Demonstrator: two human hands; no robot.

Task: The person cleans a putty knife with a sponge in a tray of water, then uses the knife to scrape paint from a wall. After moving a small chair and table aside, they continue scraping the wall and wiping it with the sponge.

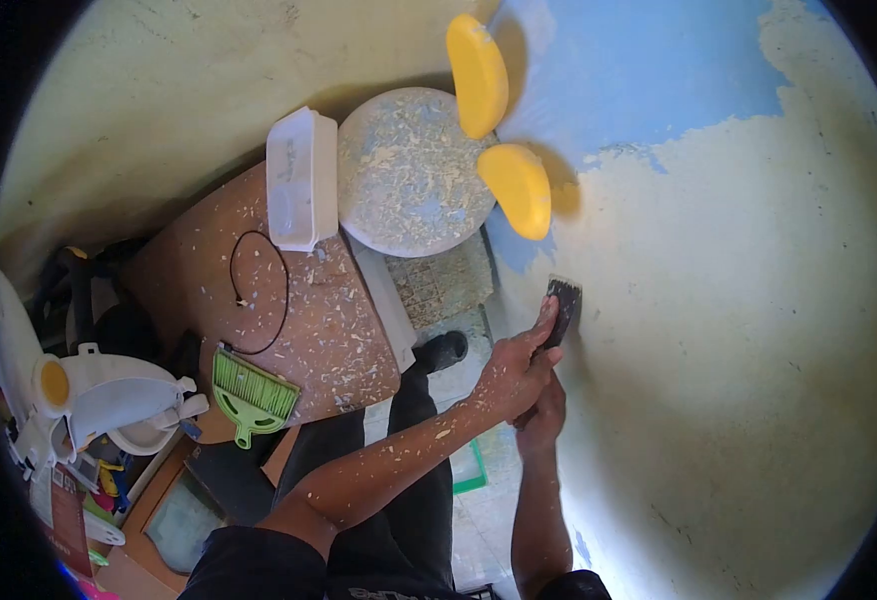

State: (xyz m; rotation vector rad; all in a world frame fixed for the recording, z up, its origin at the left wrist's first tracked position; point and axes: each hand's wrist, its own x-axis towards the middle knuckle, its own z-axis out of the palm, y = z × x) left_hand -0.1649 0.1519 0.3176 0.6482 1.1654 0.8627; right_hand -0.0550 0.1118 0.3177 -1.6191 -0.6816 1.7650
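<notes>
A dark scraper point(565, 305) with a pale, paint-flecked edge rests against the wall point(699, 300), just below a strip of blue paint point(534, 250). My left hand point(519, 375) is closed on it, fingers stretched along the blade toward its edge. Below and behind that, my right hand point(543, 415) wraps around what appears to be the handle, which the hands mostly hide. Paint flakes cling to my left hand and forearm. Higher up, a larger blue patch point(649, 70) with a ragged border meets the bare pale wall.
Two yellow curved pieces point(479, 75) stick out from the wall above a flake-covered round stool top point(414, 170). On the brown table point(339, 340) are a white plastic container point(294, 180), a black cable point(287, 275), a green dustpan brush point(256, 390) and scattered flakes. White plastic items point(124, 390) crowd the left.
</notes>
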